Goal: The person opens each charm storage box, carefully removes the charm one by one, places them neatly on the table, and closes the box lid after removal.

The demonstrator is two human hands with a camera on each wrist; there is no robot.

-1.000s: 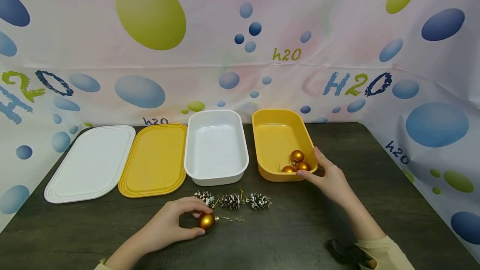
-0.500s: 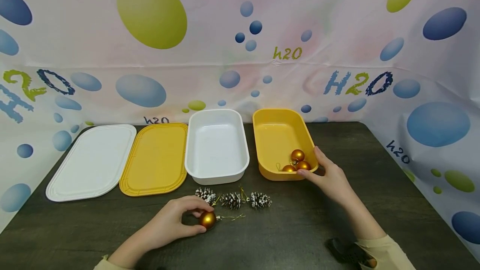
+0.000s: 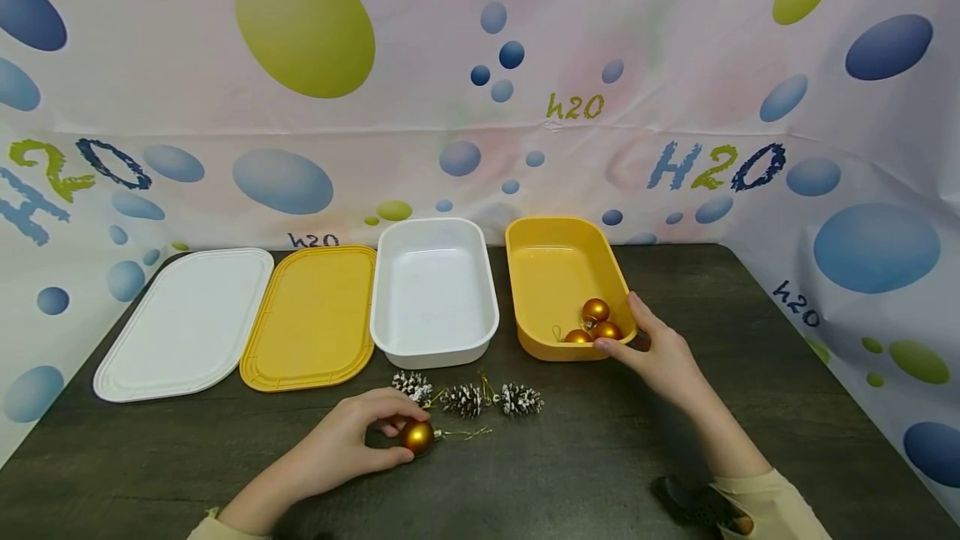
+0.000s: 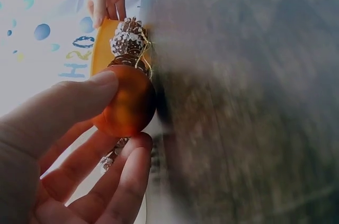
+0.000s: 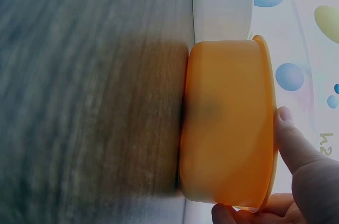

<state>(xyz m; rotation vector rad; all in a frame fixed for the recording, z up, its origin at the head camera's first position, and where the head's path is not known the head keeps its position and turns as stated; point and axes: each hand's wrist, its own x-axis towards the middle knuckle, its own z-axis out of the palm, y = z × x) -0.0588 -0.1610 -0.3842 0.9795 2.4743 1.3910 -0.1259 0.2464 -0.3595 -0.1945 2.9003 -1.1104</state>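
My left hand (image 3: 345,440) pinches a gold Christmas ball (image 3: 417,438) between thumb and fingers, low over the dark table. A thin gold hanging loop trails off to its right. In the left wrist view the same ball (image 4: 127,102) fills the gap between thumb and fingertips. My right hand (image 3: 663,361) grips the near right corner of a yellow plastic container (image 3: 551,273), thumb on its rim. Several similar gold balls (image 3: 596,311) lie in that container's near end. From the right wrist view, the container's outer wall (image 5: 228,123) hides what is inside.
Three snow-tipped pine cones (image 3: 462,401) lie in a row just beyond the held ball. A white container (image 3: 435,290) stands left of the yellow one. Farther left are a yellow lid (image 3: 311,319) and a white lid (image 3: 183,323). Behind the table hangs a printed sheet (image 3: 420,115).
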